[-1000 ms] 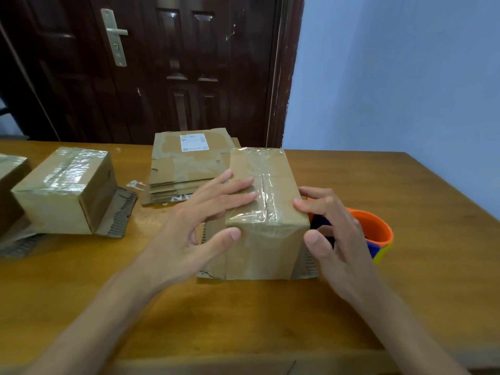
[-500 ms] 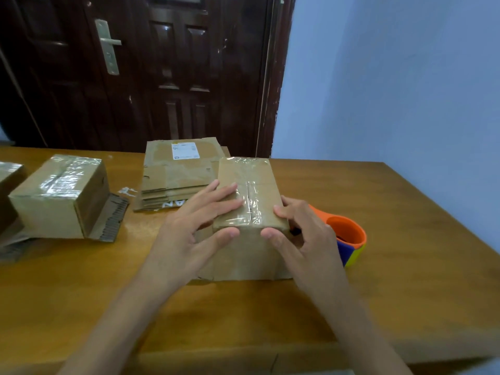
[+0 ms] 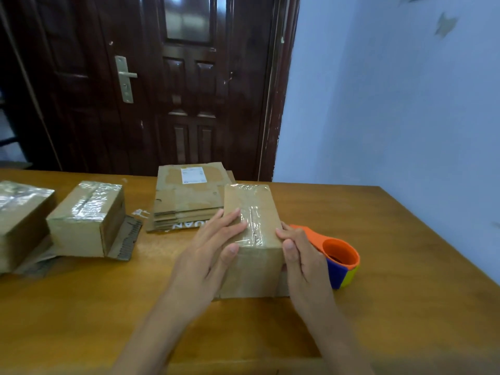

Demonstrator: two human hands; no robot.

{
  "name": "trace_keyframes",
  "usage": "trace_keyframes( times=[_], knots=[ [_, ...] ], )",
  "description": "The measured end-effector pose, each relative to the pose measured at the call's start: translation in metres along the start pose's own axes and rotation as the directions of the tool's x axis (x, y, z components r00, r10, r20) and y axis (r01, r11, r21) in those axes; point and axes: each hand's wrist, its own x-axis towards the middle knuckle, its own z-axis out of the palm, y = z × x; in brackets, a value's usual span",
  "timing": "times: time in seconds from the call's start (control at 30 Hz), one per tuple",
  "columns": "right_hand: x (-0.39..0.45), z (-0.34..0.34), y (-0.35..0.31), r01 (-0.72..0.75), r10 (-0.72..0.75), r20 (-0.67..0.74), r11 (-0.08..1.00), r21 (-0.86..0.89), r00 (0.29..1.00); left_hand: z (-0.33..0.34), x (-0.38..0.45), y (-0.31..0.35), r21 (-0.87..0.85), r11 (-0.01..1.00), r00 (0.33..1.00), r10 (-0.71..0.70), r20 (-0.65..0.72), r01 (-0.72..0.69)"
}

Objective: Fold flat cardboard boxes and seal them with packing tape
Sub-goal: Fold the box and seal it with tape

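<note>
A folded cardboard box [image 3: 257,269] stands on the wooden table [image 3: 405,280] in front of me, with clear packing tape along its top seam. My left hand [image 3: 205,258] lies with straight fingers on the top left of the box and its thumb pressed against the front face. My right hand [image 3: 300,258] rests flat against the box's right side, thumb at the front right corner. An orange, blue and yellow tape dispenser [image 3: 342,258] sits just right of the box, partly hidden behind my right hand.
A stack of flat cardboard boxes [image 3: 189,201] lies behind the box. Two taped boxes [image 3: 86,223] [image 3: 19,215] stand at the left on loose cardboard. A dark door is beyond the table and a blue wall is on the right.
My right hand slid from the box's front top edge to its right side. My left hand stayed on the top. My view tilted upward.
</note>
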Motion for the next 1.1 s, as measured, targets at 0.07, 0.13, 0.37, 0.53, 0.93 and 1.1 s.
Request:
trace_keyframes(
  times=[0.07,0.13,0.37,0.53,0.93,1.1],
  knots=[
    [-0.001,0.002,-0.006,-0.021,0.021,-0.009,1.000,-0.007,1.000,0.003,-0.002,0.001,-0.011,1.000,1.000,0.001,-0.025,-0.002],
    [-0.003,0.004,-0.011,-0.059,0.059,0.007,0.998,-0.011,0.998,0.004,-0.005,0.002,-0.031,1.000,0.999,-0.003,-0.037,0.002],
    [-0.009,0.007,-0.016,-0.097,0.098,0.010,0.995,-0.023,0.995,-0.003,-0.011,0.005,-0.103,0.994,0.999,-0.041,0.005,0.041],
    [-0.014,0.014,-0.026,-0.115,0.114,0.023,0.993,0.014,0.993,-0.015,-0.017,0.002,-0.103,0.993,0.998,-0.051,0.025,0.053],
    [-0.016,0.044,-0.035,-0.089,0.090,0.021,0.996,-0.009,0.996,-0.040,-0.028,-0.017,-0.081,0.996,0.999,-0.044,-0.003,0.044],
    [-0.017,0.044,-0.041,-0.096,0.096,0.019,0.995,-0.010,0.995,-0.035,-0.032,-0.015,-0.176,0.977,0.989,-0.134,-0.057,0.122]
  ],
)
